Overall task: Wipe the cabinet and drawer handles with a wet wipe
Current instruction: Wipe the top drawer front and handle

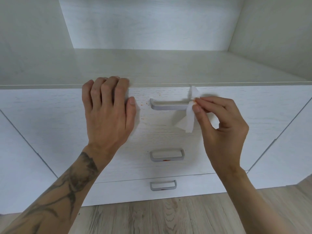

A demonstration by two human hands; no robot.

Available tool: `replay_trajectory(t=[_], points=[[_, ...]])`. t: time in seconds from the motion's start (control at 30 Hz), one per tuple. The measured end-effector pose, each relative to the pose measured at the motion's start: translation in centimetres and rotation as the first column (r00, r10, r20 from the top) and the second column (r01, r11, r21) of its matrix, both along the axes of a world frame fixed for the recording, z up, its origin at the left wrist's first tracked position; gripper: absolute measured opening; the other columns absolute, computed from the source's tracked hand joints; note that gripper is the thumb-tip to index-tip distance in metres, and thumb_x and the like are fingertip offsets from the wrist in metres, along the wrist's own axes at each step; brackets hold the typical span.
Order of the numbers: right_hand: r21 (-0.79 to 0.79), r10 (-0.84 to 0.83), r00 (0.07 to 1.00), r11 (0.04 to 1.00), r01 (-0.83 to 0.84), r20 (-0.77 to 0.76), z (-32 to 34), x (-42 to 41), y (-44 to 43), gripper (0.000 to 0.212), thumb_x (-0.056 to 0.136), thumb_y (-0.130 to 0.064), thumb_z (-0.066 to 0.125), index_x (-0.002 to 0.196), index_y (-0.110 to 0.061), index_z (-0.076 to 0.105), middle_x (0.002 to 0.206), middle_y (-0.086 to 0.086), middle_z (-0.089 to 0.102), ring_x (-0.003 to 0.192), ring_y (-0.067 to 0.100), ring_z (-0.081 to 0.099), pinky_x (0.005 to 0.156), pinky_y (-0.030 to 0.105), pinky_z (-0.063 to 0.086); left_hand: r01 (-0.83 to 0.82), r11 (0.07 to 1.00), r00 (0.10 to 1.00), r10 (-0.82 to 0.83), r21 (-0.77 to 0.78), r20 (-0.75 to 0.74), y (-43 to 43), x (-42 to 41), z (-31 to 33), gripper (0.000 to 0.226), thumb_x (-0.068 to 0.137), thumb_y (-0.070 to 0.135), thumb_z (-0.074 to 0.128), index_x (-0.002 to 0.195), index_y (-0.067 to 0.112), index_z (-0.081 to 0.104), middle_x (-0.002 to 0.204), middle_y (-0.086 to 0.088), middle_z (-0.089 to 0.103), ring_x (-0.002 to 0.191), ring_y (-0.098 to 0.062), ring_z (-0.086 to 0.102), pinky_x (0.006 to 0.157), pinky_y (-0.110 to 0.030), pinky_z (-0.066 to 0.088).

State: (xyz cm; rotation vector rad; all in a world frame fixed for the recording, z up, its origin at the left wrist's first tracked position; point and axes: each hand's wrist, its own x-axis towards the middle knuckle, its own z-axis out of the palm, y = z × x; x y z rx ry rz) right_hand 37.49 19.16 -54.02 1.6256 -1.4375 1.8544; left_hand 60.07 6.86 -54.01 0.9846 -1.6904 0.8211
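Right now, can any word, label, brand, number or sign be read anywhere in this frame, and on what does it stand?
No text can be read in this frame.
Wipe, pinched by the right hand: blank, only an orange smear.
Top handle, middle handle, bottom handle: plain metal, no lettering.
Top drawer, held at its upper edge by the left hand: bare wood grain.
Forearm tattoo: dark shapes, no letters.
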Motion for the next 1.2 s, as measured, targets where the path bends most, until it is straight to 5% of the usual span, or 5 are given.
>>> replay_trajectory(t=[0.57, 0.7, 0.87, 1.07, 1.2], points=[[-0.013, 0.021, 1.000, 1.000, -0.020, 0.009, 0.2, 0.3, 0.1, 0.019, 0.095, -0.009, 0.081, 0.114, -0.013, 0.078, 0.109, 0.005, 0.072, 0.105, 0.009, 0.069, 0.091, 0.025, 0.056, 0.005, 1.000, 1.000, -0.005, -0.010, -0.011, 0.0, 0.0, 0.0, 0.039, 0.110, 0.028, 0.041, 0.138, 0.005, 0.056, 0.133, -0.019, 0.058, 0.124, -0.037, 0.047, 0.120, -0.052, 0.028], [-0.049, -0.073, 0.997, 0.996, 0.072, -0.033, 0.0, 1.1, 0.1, 0.015, 0.094, -0.011, 0.082, 0.109, -0.015, 0.079, 0.107, 0.005, 0.073, 0.106, 0.032, 0.066, 0.094, 0.016, 0.046, 0.009, 1.000, 1.000, -0.009, -0.015, -0.005, 0.0, -0.1, 0.0, 0.038, 0.110, 0.028, 0.042, 0.137, 0.006, 0.056, 0.132, -0.018, 0.059, 0.124, -0.036, 0.048, 0.119, -0.053, 0.028], [-0.155, -0.135, 0.947, 0.984, 0.092, -0.293, -0.3, 3.7, -1.1, 0.006, 0.096, -0.022, 0.082, 0.097, -0.017, 0.085, 0.098, -0.003, 0.075, 0.100, 0.027, 0.056, 0.080, 0.050, 0.046, 0.014, 1.000, 1.000, -0.014, -0.017, -0.008, -0.1, -0.1, -0.1, 0.037, 0.110, 0.027, 0.041, 0.136, 0.006, 0.056, 0.131, -0.018, 0.060, 0.122, -0.037, 0.049, 0.119, -0.053, 0.029], [-0.227, -0.208, 0.929, 0.964, 0.140, -0.307, -1.2, 5.7, -2.5, 0.003, 0.095, -0.015, 0.084, 0.092, -0.015, 0.086, 0.094, 0.002, 0.077, 0.101, 0.024, 0.053, 0.091, 0.039, 0.039, 0.012, 1.000, 1.000, -0.012, -0.006, 0.003, -0.3, 0.0, -0.1, 0.037, 0.110, 0.030, 0.041, 0.137, 0.008, 0.054, 0.132, -0.017, 0.059, 0.123, -0.036, 0.049, 0.119, -0.052, 0.028], [-0.273, -0.222, 0.933, 0.951, 0.143, -0.284, -0.4, 5.5, -2.9, 0.006, 0.097, -0.016, 0.081, 0.095, -0.012, 0.085, 0.097, 0.003, 0.076, 0.095, 0.031, 0.061, 0.084, 0.044, 0.046, 0.013, 1.000, 1.000, -0.013, -0.016, -0.001, -0.4, 0.0, -0.2, 0.036, 0.110, 0.029, 0.043, 0.137, 0.008, 0.055, 0.131, -0.017, 0.060, 0.123, -0.036, 0.049, 0.118, -0.053, 0.030]])
